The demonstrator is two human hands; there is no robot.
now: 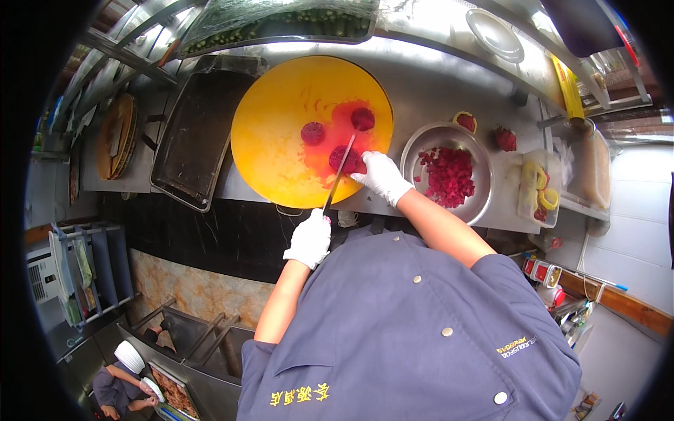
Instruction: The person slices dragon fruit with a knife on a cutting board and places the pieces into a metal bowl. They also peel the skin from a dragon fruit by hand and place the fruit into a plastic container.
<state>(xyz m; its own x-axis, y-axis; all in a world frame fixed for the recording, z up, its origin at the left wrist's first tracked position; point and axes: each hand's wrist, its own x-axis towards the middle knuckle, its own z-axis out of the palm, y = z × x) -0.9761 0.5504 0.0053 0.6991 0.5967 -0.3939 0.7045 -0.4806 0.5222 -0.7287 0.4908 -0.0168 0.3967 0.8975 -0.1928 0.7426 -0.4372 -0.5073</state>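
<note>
My gloved left hand [309, 240] grips the handle of a long kitchen knife [339, 176]. The blade crosses the near piece of peeled red dragon fruit [342, 158], and its tip reaches towards a farther piece [362, 119]. My right hand [383, 176], also in a white glove, holds the near piece from its right side. A third piece [313, 133] lies apart to the left, with its speckled cut face up. All three are on a round yellow cutting board [268, 152] stained with red juice. Right of the board, a steel bowl [409, 158] contains diced red fruit [452, 176].
A dark baking tray [192, 131] lies left of the board. Right of the bowl are dragon fruit peel [504, 138], a foam net [465, 121] around red fruit, and a plastic tub [524, 202]. Overhead shelving bears a plate [495, 34]. Another person [118, 387] works behind, lower left.
</note>
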